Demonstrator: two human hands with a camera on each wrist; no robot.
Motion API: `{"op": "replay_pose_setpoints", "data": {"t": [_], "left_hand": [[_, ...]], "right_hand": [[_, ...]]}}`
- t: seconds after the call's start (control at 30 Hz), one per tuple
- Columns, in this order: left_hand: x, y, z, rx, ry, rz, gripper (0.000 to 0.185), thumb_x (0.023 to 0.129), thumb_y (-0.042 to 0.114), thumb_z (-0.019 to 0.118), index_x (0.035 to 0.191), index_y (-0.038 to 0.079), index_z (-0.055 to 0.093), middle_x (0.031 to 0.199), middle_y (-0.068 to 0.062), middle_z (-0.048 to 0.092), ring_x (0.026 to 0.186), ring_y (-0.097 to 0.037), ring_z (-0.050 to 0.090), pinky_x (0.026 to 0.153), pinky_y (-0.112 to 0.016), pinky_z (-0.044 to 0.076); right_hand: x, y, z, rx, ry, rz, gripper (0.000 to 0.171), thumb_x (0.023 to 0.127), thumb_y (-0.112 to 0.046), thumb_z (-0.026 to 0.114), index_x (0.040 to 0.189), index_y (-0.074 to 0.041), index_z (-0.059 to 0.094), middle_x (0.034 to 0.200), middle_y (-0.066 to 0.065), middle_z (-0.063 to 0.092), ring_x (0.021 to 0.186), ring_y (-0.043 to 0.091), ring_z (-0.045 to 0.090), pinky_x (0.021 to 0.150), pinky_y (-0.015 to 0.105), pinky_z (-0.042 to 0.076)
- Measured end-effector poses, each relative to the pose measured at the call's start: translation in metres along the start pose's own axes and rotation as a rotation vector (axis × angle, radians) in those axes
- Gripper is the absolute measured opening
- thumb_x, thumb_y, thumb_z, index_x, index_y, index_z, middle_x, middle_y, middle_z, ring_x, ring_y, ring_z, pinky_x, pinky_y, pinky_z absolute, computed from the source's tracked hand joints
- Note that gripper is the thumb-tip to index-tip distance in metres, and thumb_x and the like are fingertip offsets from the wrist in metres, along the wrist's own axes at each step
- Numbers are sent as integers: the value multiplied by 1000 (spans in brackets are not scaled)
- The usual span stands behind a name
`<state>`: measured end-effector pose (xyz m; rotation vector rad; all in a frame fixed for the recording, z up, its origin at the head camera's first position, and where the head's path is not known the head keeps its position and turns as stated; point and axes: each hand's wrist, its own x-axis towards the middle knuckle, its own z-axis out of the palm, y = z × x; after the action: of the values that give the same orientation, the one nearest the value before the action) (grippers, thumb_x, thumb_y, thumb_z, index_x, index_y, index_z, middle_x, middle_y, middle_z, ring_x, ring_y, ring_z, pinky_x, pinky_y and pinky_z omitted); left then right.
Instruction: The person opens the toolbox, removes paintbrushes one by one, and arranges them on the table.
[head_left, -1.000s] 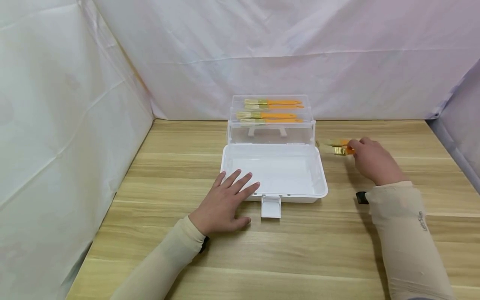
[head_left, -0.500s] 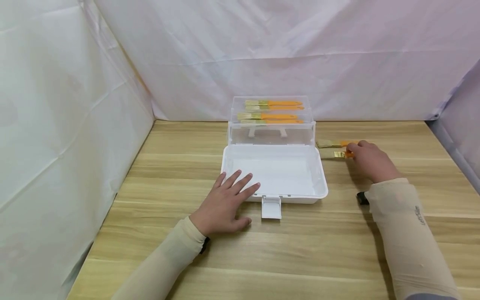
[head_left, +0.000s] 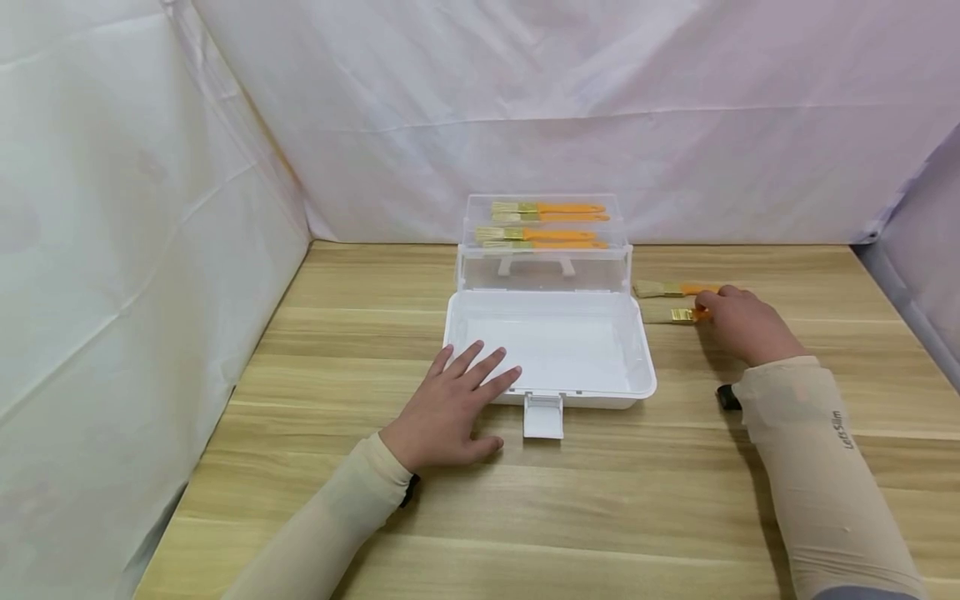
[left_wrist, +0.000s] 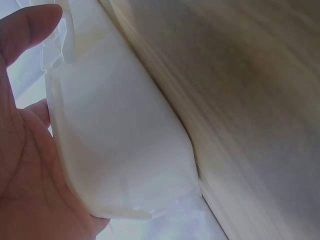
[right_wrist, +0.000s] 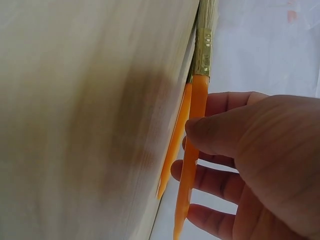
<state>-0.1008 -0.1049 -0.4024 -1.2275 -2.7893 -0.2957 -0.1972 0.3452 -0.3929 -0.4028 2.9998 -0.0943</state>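
A white plastic box (head_left: pixel 647 371) stands open mid-table, its base tray holding nothing. My left hand (head_left: pixel 457 400) lies flat, fingers straight and resting on the box's front left rim; the left wrist view shows the palm (left_wrist: pixel 22 165) against the box wall (left_wrist: pixel 120 150). My right hand (head_left: pixel 738 323) is right of the box and pinches the orange handle of a paintbrush (head_left: pixel 675 315) between thumb and fingers (right_wrist: pixel 225 135); the brush (right_wrist: pixel 194 140) shows close up. A second brush (head_left: pixel 667 289) lies just behind it on the table.
The box's raised clear upper trays (head_left: pixel 543 262) hold several orange-handled brushes (head_left: pixel 551 210). Its latch flap (head_left: pixel 542 415) hangs out at the front. White cloth walls close off the left, back and right of the wooden table (head_left: pixel 525 517).
My right hand has brought the brush it holds down and slightly nearer, so it now lies level and parallel to the other brush. The left hand has not moved.
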Motion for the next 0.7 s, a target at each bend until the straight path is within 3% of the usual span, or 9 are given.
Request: {"op": "replay_pose_setpoints", "data": {"t": [0.27, 0.43, 0.7], "left_hand": [[0, 0, 0, 6, -11, -7, 84, 82, 50, 69, 156, 24, 35, 159, -5, 32, 148, -32, 21, 114, -60, 14], [0, 1, 0, 8, -11, -5, 84, 83, 50, 68, 155, 24, 36, 159, -5, 33, 148, -32, 21, 114, -61, 14], [0, 1, -1, 10, -10, -4, 84, 83, 50, 69, 155, 24, 36, 159, -5, 33, 148, -32, 22, 115, -60, 14]], "right_hand": [[-2, 0, -1, 27, -11, 31, 28, 96, -3, 61, 123, 5, 57, 109, 31, 55, 93, 47, 55, 75, 60, 47], [-2, -2, -3, 16, 0, 24, 30, 95, 2, 60, 125, 4, 56, 111, 31, 54, 95, 47, 55, 75, 59, 48], [2, -17, -27, -9, 90, -15, 32, 94, 6, 53, 126, 3, 56, 115, 32, 54, 100, 49, 55, 75, 59, 48]]}}
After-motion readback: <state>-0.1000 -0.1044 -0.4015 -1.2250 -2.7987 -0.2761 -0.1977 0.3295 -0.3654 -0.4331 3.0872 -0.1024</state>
